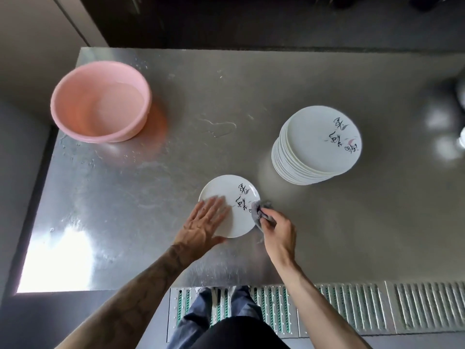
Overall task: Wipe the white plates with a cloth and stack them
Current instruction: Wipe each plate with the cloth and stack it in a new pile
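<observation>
Our left hand (204, 221) presses flat, fingers spread, on the round white inscribed plate (227, 197); our right hand (275, 229) pinches a crumpled grey cloth (259, 211) at its rim. A tall plate stack (315, 144) stands apart.

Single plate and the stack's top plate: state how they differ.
The single white plate lies on the steel table; the stack's top plate crowns a pile. The left hand and the right hand's grey cloth touch the single plate; the top plate is untouched. Both bear black lettering.
</observation>
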Tool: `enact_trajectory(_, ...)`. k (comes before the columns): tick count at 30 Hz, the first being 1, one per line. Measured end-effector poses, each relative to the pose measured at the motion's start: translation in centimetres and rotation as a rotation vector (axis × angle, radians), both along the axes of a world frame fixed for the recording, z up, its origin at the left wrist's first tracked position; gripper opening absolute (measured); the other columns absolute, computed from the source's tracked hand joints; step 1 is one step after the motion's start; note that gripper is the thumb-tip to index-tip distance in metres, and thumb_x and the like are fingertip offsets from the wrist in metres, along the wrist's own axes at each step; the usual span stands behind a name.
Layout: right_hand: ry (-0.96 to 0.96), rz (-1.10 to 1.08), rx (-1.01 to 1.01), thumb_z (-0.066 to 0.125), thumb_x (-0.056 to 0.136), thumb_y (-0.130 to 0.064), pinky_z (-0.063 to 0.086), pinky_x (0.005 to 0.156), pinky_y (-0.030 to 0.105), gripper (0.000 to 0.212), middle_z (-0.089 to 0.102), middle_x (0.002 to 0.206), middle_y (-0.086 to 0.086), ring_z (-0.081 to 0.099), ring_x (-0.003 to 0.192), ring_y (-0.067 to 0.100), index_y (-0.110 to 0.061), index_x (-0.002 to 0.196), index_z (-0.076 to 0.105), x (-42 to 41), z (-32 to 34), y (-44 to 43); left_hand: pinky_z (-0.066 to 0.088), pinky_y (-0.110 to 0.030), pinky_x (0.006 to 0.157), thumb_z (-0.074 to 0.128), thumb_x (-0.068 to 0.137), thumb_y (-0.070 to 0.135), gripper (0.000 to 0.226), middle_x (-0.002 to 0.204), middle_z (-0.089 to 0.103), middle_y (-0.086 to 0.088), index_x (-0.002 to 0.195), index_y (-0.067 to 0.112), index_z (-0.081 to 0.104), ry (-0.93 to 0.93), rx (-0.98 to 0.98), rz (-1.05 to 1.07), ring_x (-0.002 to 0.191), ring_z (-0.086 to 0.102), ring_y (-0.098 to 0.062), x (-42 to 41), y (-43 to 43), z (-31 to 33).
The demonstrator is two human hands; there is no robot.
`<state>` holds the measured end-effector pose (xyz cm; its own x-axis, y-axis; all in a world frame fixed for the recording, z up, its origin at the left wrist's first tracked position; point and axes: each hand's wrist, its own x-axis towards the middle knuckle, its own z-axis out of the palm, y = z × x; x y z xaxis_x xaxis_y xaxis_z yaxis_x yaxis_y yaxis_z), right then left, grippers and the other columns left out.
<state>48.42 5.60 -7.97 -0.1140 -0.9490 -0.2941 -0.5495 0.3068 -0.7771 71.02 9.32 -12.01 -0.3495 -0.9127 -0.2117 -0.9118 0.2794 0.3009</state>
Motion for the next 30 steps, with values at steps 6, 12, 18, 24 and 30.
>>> enact_trajectory(6, -0.083, -0.115, 0.004, 0.068, 0.09, -0.002, 0.058, 0.086, 0.035, 0.029, 0.077, 0.099, -0.004, 0.072, 0.092, 0.015, -0.018, 0.111, 0.079, -0.5, 1.1, 1.0, 0.042, -0.061, 0.111, 0.051, 0.1, 0.013, 0.056, 0.16, 0.034, -0.026, 0.153, 0.002, 0.041, -0.155, -0.277, -0.096, 0.146, 0.035, -0.046, -1.6, 1.3, 1.2)
enact_trajectory(12, -0.243, -0.156, -0.128, 0.068, 0.091, 0.002, 0.052, 0.086, 0.015, 0.03, 0.075, 0.107, -0.001, 0.071, 0.095, 0.01, -0.016, 0.113, 0.076, 0.8, 5.0, -1.3, 0.052, -0.04, 0.094, 0.049, 0.109, 0.025, 0.032, 0.128, 0.071, -0.009, 0.138, 0.027, 0.063, 0.321, -0.006, 0.305, 0.114, 0.065, -0.027, -2.8, -0.6, 7.7)
enact_trajectory(18, -0.177, 0.098, -0.412, 0.063, 0.093, 0.006, 0.049, 0.093, 0.014, 0.033, 0.067, 0.123, -0.001, 0.064, 0.114, 0.007, -0.011, 0.12, 0.074, 2.5, 10.4, -4.2, 0.056, -0.048, 0.09, 0.052, 0.108, 0.036, 0.034, 0.104, 0.071, -0.014, 0.12, 0.009, 0.069, 1.18, 0.495, 0.655, 0.096, 0.065, -0.022, -2.7, -1.8, 13.7)
enact_trajectory(24, 0.046, 0.619, -0.732, 0.066, 0.092, 0.006, 0.043, 0.113, 0.03, 0.036, 0.062, 0.136, 0.002, 0.056, 0.132, 0.017, -0.01, 0.124, 0.073, 3.2, 14.8, -3.1, 0.052, -0.053, 0.103, 0.053, 0.105, 0.026, 0.033, 0.12, 0.067, -0.027, 0.124, 0.002, 0.065, 1.495, 0.595, 0.634, 0.113, 0.065, -0.033, -3.0, -1.9, 16.4)
enact_trajectory(30, 0.036, 0.411, -0.651, 0.063, 0.095, 0.003, 0.047, 0.108, 0.037, 0.028, 0.064, 0.136, 0.005, 0.062, 0.125, 0.021, -0.004, 0.121, 0.07, 2.4, 17.6, -6.5, 0.056, -0.047, 0.1, 0.052, 0.105, 0.027, 0.04, 0.125, 0.067, -0.023, 0.134, 0.0, 0.062, 1.525, 0.546, 0.651, 0.112, 0.064, -0.029, -2.4, -1.6, 18.6)
